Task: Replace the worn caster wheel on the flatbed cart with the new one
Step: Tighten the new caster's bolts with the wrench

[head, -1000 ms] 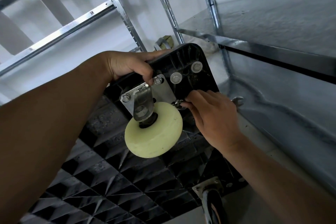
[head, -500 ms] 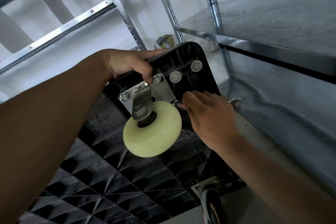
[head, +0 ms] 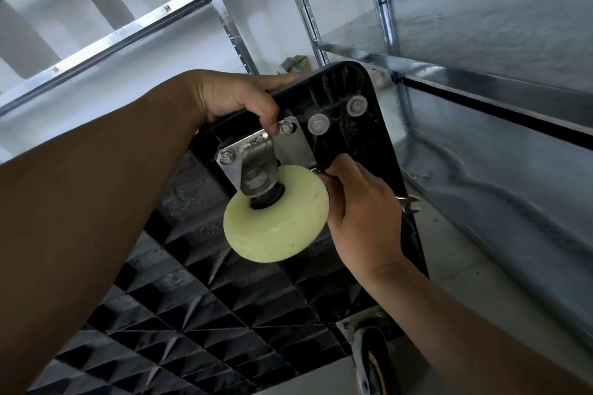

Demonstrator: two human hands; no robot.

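The black flatbed cart (head: 359, 144) lies tipped with its ribbed underside toward me. A pale yellow caster wheel (head: 276, 221) in a metal fork sits on a steel mounting plate (head: 295, 146) held by bolts at the cart's corner. My left hand (head: 237, 99) grips the cart's edge, one fingertip down beside the upper bolt (head: 285, 128). My right hand (head: 359, 212) holds a small wrench; its open end (head: 409, 204) sticks out behind the hand, and the fingers sit at the plate's lower right corner. The fastener there is hidden.
A second, dark caster (head: 369, 359) is mounted at the cart's lower corner. Metal shelving uprights (head: 301, 6) and a galvanised shelf (head: 481, 80) stand close behind and to the right. A small object (head: 296, 62) lies on the floor behind the cart.
My right hand has shifted slightly left and down, closer against the wheel and the plate's corner. The left hand has kept its grip on the cart edge.
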